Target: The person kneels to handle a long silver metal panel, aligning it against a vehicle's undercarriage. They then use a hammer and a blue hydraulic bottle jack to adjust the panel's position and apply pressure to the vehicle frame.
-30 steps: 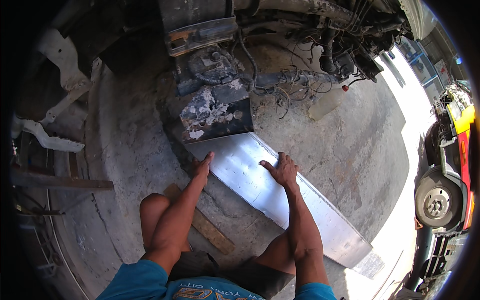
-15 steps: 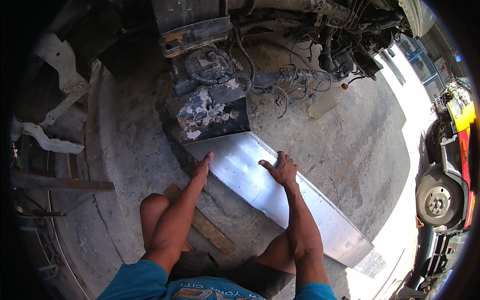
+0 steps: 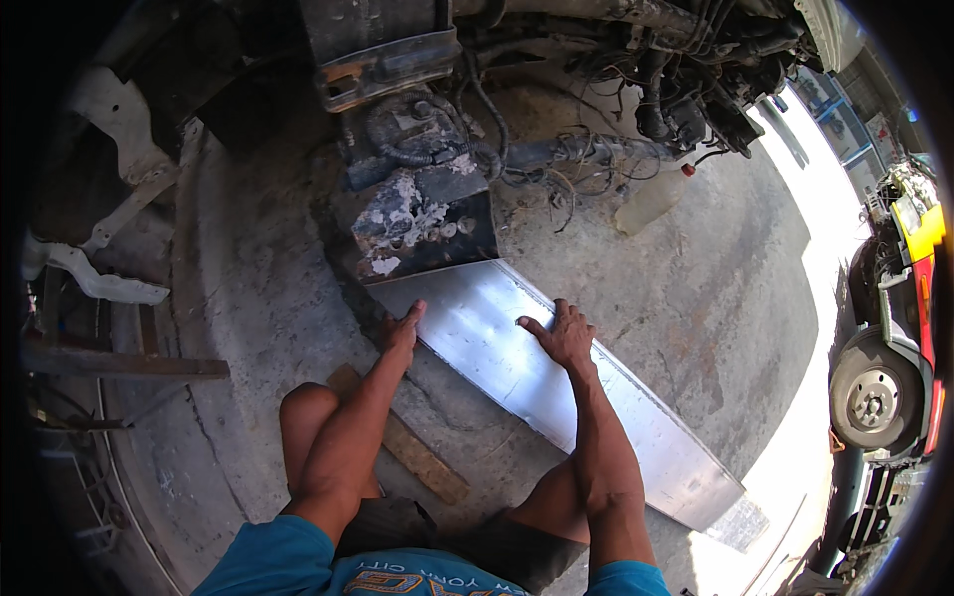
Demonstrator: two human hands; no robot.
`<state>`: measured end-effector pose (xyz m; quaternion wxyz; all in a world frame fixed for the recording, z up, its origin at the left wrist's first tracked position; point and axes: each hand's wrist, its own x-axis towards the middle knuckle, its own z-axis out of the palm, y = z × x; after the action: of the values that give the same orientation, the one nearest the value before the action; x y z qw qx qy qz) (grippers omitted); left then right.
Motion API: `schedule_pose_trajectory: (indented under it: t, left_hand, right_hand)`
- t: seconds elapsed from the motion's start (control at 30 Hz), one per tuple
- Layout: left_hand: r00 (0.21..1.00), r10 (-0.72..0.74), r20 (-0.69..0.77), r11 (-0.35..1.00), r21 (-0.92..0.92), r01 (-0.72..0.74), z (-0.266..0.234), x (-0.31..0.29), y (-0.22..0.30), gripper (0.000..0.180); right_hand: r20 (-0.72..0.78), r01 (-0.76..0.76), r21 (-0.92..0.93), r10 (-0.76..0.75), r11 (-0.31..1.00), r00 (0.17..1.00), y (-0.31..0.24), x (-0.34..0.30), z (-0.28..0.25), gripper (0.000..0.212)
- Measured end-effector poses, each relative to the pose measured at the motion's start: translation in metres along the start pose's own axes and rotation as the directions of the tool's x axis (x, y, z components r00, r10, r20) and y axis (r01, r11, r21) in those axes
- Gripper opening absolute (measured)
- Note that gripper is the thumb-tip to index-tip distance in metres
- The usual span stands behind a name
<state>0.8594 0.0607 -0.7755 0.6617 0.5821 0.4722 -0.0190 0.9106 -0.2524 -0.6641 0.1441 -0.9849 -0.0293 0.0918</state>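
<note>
A long, shiny metal panel (image 3: 527, 372) with folded edges slants from the middle of the view toward the lower right. Its far end meets the open end of a rusty, paint-flecked frame rail (image 3: 427, 223); whether it reaches inside is hidden. My left hand (image 3: 402, 333) grips the panel's left edge near that end, thumb on top. On the opposite edge, a little farther along, my right hand (image 3: 566, 338) has its fingers hooked over the side and its thumb lying on the face. The undersides of both grips are out of sight.
Wires and hoses (image 3: 571, 164) hang from the vehicle's dark underside ahead. A plastic bottle (image 3: 651, 202) with a red cap lies right of the rail. A wooden plank (image 3: 422, 452) rests between my knees. Pale metal brackets (image 3: 104, 276) stand left; a wheel (image 3: 874, 397) is far right.
</note>
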Motion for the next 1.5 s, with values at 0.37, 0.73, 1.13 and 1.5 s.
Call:
schedule_pose_trajectory:
  t: [0.37, 0.73, 1.13, 1.5]
  left_hand:
    - [1.0, -0.017, -0.004, 0.999, -0.032, 0.017, 0.001, -0.027, 0.02, 0.116]
    - [0.998, 0.017, -0.065, 0.997, 0.07, -0.012, -0.003, -0.005, 0.004, 0.119]
    - [0.979, 0.202, -0.003, 0.973, -0.114, -0.201, 0.016, -0.005, -0.006, 0.083]
    - [0.897, 0.412, -0.158, 0.842, -0.311, -0.441, 0.017, 0.035, -0.04, 0.045]
  right_hand:
    - [0.007, 0.002, 0.004, -0.002, 1.0, 1.0, 0.005, 0.0, 0.005, 0.102]
    - [0.063, -0.018, 0.009, 0.017, 1.0, 0.998, -0.008, 0.006, -0.004, 0.102]
    - [0.067, -0.041, -0.029, 0.043, 0.999, 0.997, 0.002, 0.003, 0.0, 0.103]
    - [0.039, 0.047, 0.041, -0.049, 0.998, 0.998, -0.018, 0.008, 0.009, 0.098]
